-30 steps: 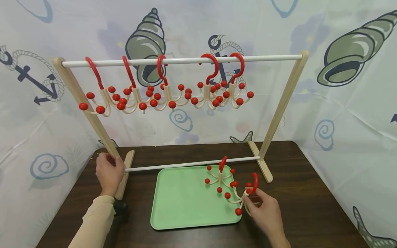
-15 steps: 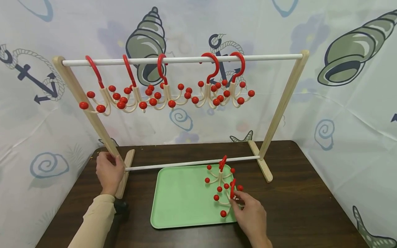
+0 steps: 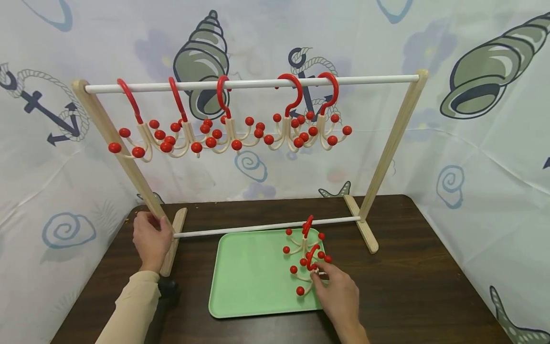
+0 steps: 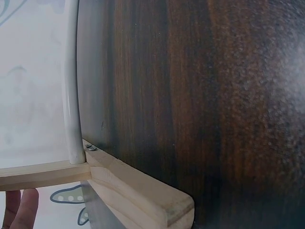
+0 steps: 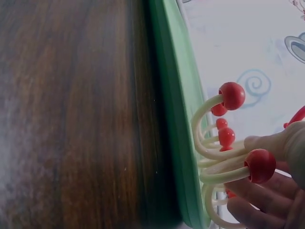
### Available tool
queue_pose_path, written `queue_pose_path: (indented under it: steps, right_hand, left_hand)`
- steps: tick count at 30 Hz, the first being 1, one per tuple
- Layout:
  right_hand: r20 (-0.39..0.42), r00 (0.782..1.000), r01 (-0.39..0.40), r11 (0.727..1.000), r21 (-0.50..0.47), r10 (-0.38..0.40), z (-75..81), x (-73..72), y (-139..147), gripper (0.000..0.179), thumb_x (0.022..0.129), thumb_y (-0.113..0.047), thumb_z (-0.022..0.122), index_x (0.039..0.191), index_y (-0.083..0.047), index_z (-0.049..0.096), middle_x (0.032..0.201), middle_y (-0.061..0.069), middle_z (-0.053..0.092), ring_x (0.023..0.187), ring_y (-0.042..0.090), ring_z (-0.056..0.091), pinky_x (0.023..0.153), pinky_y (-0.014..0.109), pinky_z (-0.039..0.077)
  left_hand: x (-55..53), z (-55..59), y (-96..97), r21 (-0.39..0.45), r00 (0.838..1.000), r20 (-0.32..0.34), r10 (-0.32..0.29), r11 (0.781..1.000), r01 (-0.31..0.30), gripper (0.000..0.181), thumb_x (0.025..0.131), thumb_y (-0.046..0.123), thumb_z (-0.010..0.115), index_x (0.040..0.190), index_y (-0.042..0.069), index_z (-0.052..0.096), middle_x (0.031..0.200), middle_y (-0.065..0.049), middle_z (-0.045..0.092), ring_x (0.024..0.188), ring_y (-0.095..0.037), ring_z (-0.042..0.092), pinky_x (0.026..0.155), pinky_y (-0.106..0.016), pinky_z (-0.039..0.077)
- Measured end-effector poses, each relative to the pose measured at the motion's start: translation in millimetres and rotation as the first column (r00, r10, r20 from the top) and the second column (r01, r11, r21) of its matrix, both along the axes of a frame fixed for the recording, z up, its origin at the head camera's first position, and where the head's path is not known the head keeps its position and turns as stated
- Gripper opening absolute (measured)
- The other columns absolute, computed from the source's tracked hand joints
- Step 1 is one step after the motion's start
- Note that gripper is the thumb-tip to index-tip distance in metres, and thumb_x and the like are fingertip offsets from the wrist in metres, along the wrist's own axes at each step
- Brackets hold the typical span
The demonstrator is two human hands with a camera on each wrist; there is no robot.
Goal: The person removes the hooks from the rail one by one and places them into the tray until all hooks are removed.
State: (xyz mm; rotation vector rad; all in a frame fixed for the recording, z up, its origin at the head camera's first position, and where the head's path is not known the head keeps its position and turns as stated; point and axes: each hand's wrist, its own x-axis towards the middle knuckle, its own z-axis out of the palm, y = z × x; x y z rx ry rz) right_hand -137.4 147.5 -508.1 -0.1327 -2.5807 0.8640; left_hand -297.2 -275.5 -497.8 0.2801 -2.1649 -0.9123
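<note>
My right hand [image 3: 339, 294] pinches the stem of a cream multi-arm hanger with red ball tips and a red hook [image 3: 309, 262], over the right part of a green tray [image 3: 253, 277]. In the right wrist view its curved arms [image 5: 228, 164] stand close beside the tray's rim; whether they touch it I cannot tell. A second such hanger [image 3: 304, 244] is just behind it on the tray. My left hand [image 3: 151, 240] grips the rack's left wooden post [image 3: 136, 179] low down. Its fingertips [image 4: 26, 207] show behind the post in the left wrist view.
Several matching hangers [image 3: 230, 126] hang by red hooks from the white top rail [image 3: 374, 80]. A lower rail [image 3: 258, 227] crosses behind the tray. The wooden feet [image 3: 362, 224] stand on the dark table [image 3: 412, 277], before a patterned cloth backdrop.
My right hand has carried its hanger leftward from the tray's right edge to over the tray, and the hook has turned. The left hand has stayed on the post.
</note>
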Motion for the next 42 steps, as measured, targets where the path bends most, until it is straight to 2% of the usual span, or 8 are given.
queue_pose_path:
  steps: [8,13,18,25,30,35,39,42]
  right_hand:
    - [0.028,1.0,0.004,1.0,-0.019,-0.004,2.3,-2.7,-4.1,0.026,0.077,-0.016,0.083,0.102,-0.016,0.077,0.094,-0.003,0.075,0.077,0.016,0.071,0.053,0.036,0.048]
    - [0.073,0.997,-0.007,1.0,-0.018,0.008,4.4,-1.7,-3.5,0.032,0.076,-0.014,0.082,0.107,-0.013,0.076,0.096,-0.002,0.075,0.079,0.017,0.072,0.052,0.037,0.048]
    - [0.116,0.993,-0.017,1.0,-0.001,0.017,7.5,-0.6,-1.8,0.028,0.076,-0.016,0.082,0.103,-0.014,0.076,0.092,-0.002,0.074,0.08,0.018,0.072,0.056,0.04,0.05]
    - [0.169,0.985,-0.028,0.999,0.02,0.024,20.2,4.7,4.1,0.032,0.076,-0.022,0.084,0.106,-0.016,0.076,0.097,-0.001,0.074,0.081,0.018,0.071,0.06,0.042,0.051]
    - [0.179,0.982,-0.061,0.998,0.005,0.059,42.6,11.3,14.2,0.033,0.076,-0.022,0.083,0.108,-0.017,0.076,0.096,0.001,0.074,0.079,0.017,0.07,0.06,0.041,0.05]
    - [0.167,0.982,-0.085,0.996,0.001,0.084,75.3,15.5,30.3,0.034,0.077,-0.017,0.083,0.11,-0.019,0.074,0.094,-0.002,0.074,0.075,0.014,0.069,0.061,0.039,0.049]
    - [0.069,0.993,-0.102,0.995,0.023,0.1,108.3,13.3,45.4,0.032,0.08,-0.018,0.081,0.111,-0.018,0.074,0.094,-0.004,0.074,0.076,0.013,0.069,0.065,0.038,0.051]
    - [-0.078,0.99,-0.111,0.993,0.033,0.114,136.6,6.2,54.7,0.03,0.081,-0.018,0.08,0.11,-0.015,0.074,0.093,-0.001,0.075,0.078,0.017,0.071,0.067,0.039,0.054]
  left_hand:
    - [0.1,-0.6,-0.7,0.0,1.0,0.005,0.0,1.0,0.0,0.025,0.09,0.014,0.06,0.105,-0.004,0.052,0.096,-0.022,0.051,0.087,-0.04,0.052,0.072,-0.054,0.034]
    - [-0.1,-1.4,-0.9,0.007,1.0,0.012,0.0,1.0,0.0,0.026,0.091,0.014,0.06,0.106,-0.005,0.052,0.097,-0.022,0.051,0.088,-0.041,0.052,0.074,-0.056,0.034]
    - [0.0,-1.0,-1.1,0.001,1.0,0.016,0.012,1.0,-0.012,0.026,0.091,0.014,0.061,0.106,-0.005,0.052,0.097,-0.022,0.051,0.087,-0.04,0.052,0.073,-0.055,0.034]
    - [-0.3,-0.7,-0.3,-0.006,1.0,0.02,0.008,1.0,-0.008,0.027,0.091,0.014,0.061,0.107,-0.005,0.051,0.097,-0.023,0.051,0.087,-0.04,0.052,0.073,-0.054,0.034]
    - [0.7,-0.4,0.2,-0.004,1.0,0.017,0.007,1.0,-0.007,0.026,0.091,0.013,0.06,0.106,-0.005,0.051,0.097,-0.023,0.051,0.088,-0.041,0.052,0.073,-0.055,0.034]
    - [1.6,-0.1,-0.1,0.002,1.0,0.016,0.004,1.0,-0.004,0.026,0.091,0.013,0.06,0.107,-0.006,0.051,0.097,-0.024,0.051,0.088,-0.041,0.052,0.074,-0.055,0.034]
    - [1.4,0.6,-0.4,-0.001,1.0,0.024,0.002,1.0,-0.002,0.027,0.092,0.014,0.06,0.108,-0.006,0.05,0.098,-0.023,0.051,0.089,-0.041,0.052,0.074,-0.055,0.034]
    - [0.4,0.5,-0.6,-0.001,0.999,0.032,-0.004,1.0,0.004,0.027,0.092,0.014,0.06,0.108,-0.005,0.051,0.098,-0.023,0.051,0.088,-0.041,0.052,0.074,-0.054,0.034]
